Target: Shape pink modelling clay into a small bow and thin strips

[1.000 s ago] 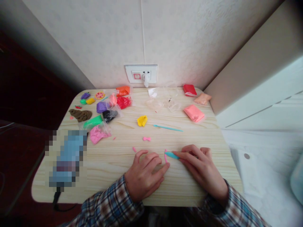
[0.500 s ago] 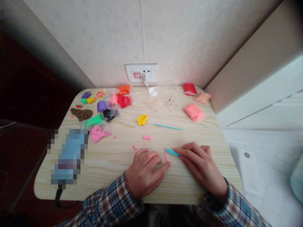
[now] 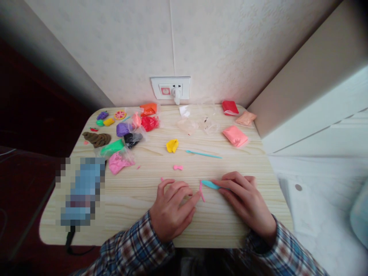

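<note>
My right hand (image 3: 243,199) pinches a teal modelling tool (image 3: 209,184) and lays its blade against a thin pink clay strip (image 3: 201,191) on the wooden table (image 3: 143,199). My left hand (image 3: 172,209) rests on the table just left of the strip, fingers curled and its thumb tip close to the strip. A small pink bow shape (image 3: 178,167) lies a little farther back, and a tiny pink crumb (image 3: 162,179) sits by my left fingertips.
A yellow clay lump (image 3: 172,145) and a second thin teal tool (image 3: 203,154) lie mid-table. Several bagged clay colours and small clay figures (image 3: 126,130) crowd the back left; pink (image 3: 235,136), peach and red packets sit back right. A blurred blue object (image 3: 82,189) lies at left. A wall socket (image 3: 171,87) is behind.
My left hand has slid slightly left and drawn back from the strip. The right hand and tool have stayed almost in place against the pink strip.
</note>
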`<state>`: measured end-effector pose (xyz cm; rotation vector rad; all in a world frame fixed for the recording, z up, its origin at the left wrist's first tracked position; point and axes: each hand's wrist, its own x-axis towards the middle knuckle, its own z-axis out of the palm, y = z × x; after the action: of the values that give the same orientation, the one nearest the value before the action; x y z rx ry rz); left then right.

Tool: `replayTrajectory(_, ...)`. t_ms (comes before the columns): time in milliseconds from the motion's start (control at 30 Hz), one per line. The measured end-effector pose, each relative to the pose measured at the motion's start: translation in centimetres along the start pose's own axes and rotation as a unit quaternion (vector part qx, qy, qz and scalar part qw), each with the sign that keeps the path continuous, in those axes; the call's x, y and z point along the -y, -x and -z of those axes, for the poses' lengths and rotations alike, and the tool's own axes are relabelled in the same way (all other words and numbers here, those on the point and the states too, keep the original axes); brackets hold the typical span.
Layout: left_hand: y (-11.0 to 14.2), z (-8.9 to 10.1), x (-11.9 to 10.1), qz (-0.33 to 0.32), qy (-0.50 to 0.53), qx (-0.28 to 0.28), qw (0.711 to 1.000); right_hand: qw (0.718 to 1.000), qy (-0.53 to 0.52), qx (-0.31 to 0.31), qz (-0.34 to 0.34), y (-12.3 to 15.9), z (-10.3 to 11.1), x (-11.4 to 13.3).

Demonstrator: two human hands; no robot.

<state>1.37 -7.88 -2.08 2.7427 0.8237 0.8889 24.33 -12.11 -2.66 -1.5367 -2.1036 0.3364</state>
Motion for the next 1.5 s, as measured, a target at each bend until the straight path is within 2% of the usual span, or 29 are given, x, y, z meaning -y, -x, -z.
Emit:
replayTrajectory(67,0.0,0.1,0.0,0.015,0.004,-0.018,1.0,1.0,0.0,0.002,0.007,0.0,0.0,0.0)
replayTrajectory(267,0.1,0.0,0.1,0.013,-0.01,0.009,1.0,1.0,0.009,0.002,0.006,0.2,-0.1,0.1)
replayTrajectory(533,0.4,0.1,0.1,-0.006,0.007,-0.013,1.0,0.999,-0.023,0.04,0.027,1.4,0.1,0.1)
replayTrajectory(1167,0.3,0.2,0.2,0.016,0.044,-0.025,0.999,0.998,-0.02,0.059,0.019,2.3,0.1,-0.1)
replayTrajectory(1333,0.1,-0.1,0.2,-0.02,0.037,-0.02,0.999,0.998,-0.032,0.059,0.015,2.2,0.2,-0.3)
replayTrajectory(1500,-0.2,-0.5,-0.3,-0.056,0.045,-0.054,0.996,0.998,-0.036,0.055,0.019,2.0,0.1,0.0)
